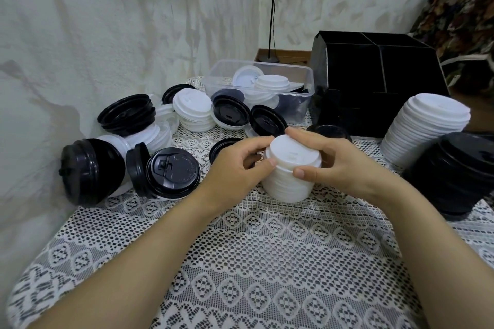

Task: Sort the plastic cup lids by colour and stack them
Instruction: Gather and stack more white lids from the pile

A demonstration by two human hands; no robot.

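With our left hand [242, 160] and right hand [324, 160] we grip the small white stack [290, 171] from both sides, fingers curled, to keep its lids aligned.

Near half of table [267, 275]: open cloth, free passage. Loose lids [172, 172] crowd left edge; tub [302, 104] and black box [374, 104] wall the back edge; white stack [425, 128] and black stack [454, 176] block right edge.
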